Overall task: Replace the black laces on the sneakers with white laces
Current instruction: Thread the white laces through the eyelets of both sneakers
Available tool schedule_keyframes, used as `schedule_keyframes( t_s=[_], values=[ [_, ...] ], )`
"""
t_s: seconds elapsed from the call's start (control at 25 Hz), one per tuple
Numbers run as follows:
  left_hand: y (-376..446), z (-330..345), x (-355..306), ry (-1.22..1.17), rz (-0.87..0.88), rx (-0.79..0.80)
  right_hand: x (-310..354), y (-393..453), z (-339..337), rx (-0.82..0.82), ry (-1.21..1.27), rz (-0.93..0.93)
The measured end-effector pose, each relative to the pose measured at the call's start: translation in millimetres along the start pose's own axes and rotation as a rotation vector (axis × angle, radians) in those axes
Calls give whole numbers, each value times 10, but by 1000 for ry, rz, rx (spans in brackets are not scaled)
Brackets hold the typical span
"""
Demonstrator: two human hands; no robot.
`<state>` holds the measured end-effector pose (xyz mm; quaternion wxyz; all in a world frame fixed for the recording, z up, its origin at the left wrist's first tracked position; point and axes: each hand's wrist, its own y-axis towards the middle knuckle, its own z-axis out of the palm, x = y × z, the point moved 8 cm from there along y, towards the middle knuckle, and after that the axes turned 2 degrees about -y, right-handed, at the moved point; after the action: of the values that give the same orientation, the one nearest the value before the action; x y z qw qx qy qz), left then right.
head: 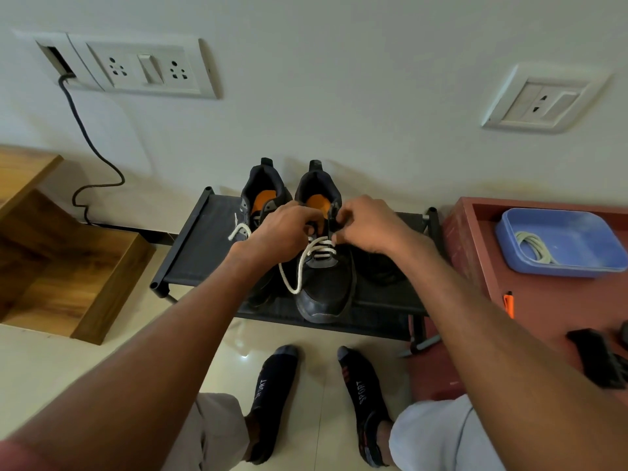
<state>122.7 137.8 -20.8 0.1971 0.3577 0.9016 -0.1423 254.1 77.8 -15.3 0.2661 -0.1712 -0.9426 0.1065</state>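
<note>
Two black sneakers with orange insoles stand side by side on a low black rack [200, 246]. The right sneaker [326, 283] has a white lace [299, 266] threaded through its lower eyelets, with a loose loop hanging toward the toe. My left hand [282, 232] pinches the lace near the upper eyelets. My right hand [370, 222] grips the tongue and the upper edge of this sneaker. The left sneaker [261, 195] is mostly hidden behind my left hand; a white lace end [238, 229] sticks out on its left side.
A blue tray [577, 239] holding a coiled white lace [533, 246] sits on a red table [475, 260] at the right, with an orange pen and a dark object near it. Wooden steps [68, 260] stand at the left. My socked feet are on the tiled floor below the rack.
</note>
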Motion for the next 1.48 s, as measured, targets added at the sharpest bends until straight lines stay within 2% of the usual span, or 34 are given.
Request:
schedule_keyframes(
  t_s=[0.04, 0.12, 0.16, 0.28, 0.32, 0.36, 0.4, 0.52, 0.56, 0.6, 0.64, 0.76, 0.8, 0.84, 0.88, 1.0, 1.04, 1.08, 1.2, 1.24, 1.28, 1.4, 1.48],
  values=[
    [-5, 4, -7, -2, 10, 6, 23, 14, 79, 38, -39, 10],
    [-5, 13, 1, -8, 9, 12, 1, 34, -43, -69, 29, 43],
    [-3, 14, 11, -6, 7, 16, -40, -1, -217, -208, 119, 77],
    [-15, 31, 3, -12, 9, 38, -273, -338, -873, -786, 259, 191],
    [-23, 26, 3, -14, 13, 43, -286, -380, -950, -843, 215, 174],
    [-24, 25, 12, -19, 14, 45, -236, -353, -924, -788, 175, 117],
    [-23, 22, 18, -25, 13, 43, -175, -255, -793, -647, 142, 50],
    [-27, 18, 5, -10, 17, 43, 6, -58, -96, -47, 47, 4],
    [-33, 10, 3, -5, 17, 45, 25, -28, 26, 33, 4, 9],
    [-34, 4, 8, -10, 15, 46, 37, -16, 14, 5, -7, 16],
    [-34, 5, 16, -20, 13, 52, 9, -15, -116, -107, 8, 37],
    [-35, 19, 38, -39, 30, 63, -258, -222, -742, -635, 89, 173],
    [-34, 16, 47, -44, 31, 64, -340, -267, -846, -720, 96, 173],
    [-28, 18, 61, -52, 28, 68, -362, -245, -845, -700, 100, 148],
    [-25, 20, 63, -60, 28, 76, -323, -176, -755, -600, 108, 96],
    [-13, 30, 44, -67, 32, 89, -53, -10, -116, -69, 85, -2],
    [-14, 31, 42, -67, 34, 91, 1, 13, 14, 27, 29, -21],
    [-15, 32, 48, -69, 31, 93, 29, 19, 27, 30, -4, -27],
    [-10, 53, 89, -93, 8, 107, -196, -14, -380, -252, 38, 71],
    [-11, 54, 100, -97, 1, 113, -295, -41, -487, -319, 50, 95],
    [-16, 50, 106, -103, 1, 119, -346, -38, -509, -320, 56, 89],
    [-45, 25, 76, -132, 32, 128, -192, 17, -208, -72, 64, -1],
    [-73, -20, 48, -119, 57, 106, -70, 31, -29, 22, 26, -30]
  ],
)
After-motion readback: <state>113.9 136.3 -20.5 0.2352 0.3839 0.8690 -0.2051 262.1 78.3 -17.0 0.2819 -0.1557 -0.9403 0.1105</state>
